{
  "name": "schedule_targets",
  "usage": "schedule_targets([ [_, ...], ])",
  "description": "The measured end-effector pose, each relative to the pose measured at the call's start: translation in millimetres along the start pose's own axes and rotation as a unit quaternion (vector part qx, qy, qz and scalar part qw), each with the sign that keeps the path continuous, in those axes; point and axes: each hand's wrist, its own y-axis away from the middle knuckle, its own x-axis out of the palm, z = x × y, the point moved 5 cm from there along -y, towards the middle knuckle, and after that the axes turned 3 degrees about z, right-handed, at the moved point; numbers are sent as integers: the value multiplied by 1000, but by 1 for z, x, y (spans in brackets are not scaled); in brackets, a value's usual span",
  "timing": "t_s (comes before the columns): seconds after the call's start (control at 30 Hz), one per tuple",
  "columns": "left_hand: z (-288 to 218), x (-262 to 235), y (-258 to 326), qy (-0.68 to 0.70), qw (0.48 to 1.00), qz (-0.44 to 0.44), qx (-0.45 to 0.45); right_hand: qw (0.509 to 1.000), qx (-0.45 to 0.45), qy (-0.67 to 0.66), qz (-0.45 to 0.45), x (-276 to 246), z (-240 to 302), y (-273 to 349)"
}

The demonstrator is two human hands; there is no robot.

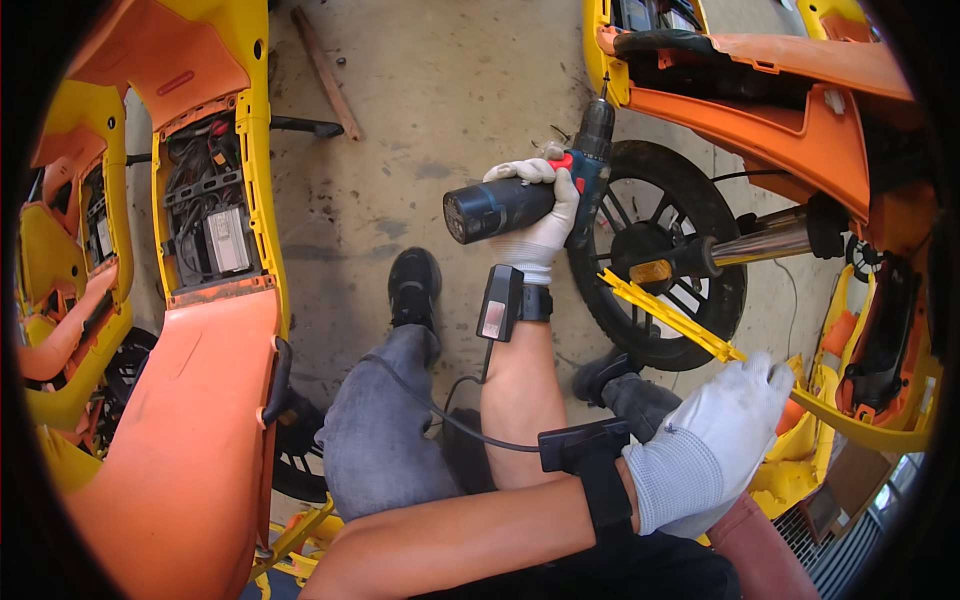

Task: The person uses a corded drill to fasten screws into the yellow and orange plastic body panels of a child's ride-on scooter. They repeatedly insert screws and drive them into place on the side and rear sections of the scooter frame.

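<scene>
My right hand (pixel 541 205), in a white glove, grips a dark blue cordless drill (pixel 590 175) by its handle. The drill's chuck and bit point away from me, toward the yellow edge of the orange-bodied scooter (pixel 760 110) on the right. Crossing over my right arm, my gloved left hand (pixel 725 420) closes on a long yellow plastic trim strip (pixel 670 315). One end of that strip sticks out over the scooter's black wheel (pixel 655 255); more yellow trim shows beyond my hand. The left fingertips are partly hidden.
On the left stand more orange and yellow scooters, one with an open compartment (pixel 215 210) of wires. A strip of wood (pixel 327 72) lies on the concrete floor (pixel 400 110). Loose yellow panels (pixel 800 475) lie at lower right. A cable (pixel 450 415) joins the devices strapped to my wrists.
</scene>
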Motion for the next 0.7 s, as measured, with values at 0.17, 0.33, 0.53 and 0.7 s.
schedule_targets([
  [0.17,1,-6,3,-12,1000,-6,6,1000,-23,-4,5,10,6,-6],
  [0.33,6,-15,10,-26,999,-33,6,1000,-20,-6,3,13,-6,-5],
  [0.53,1,-13,5,12,1000,-3,-2,999,-48,-14,7,21,9,-10],
  [0.7,3,-18,7,2,1000,-4,-7,998,-52,-17,10,26,5,-11],
])
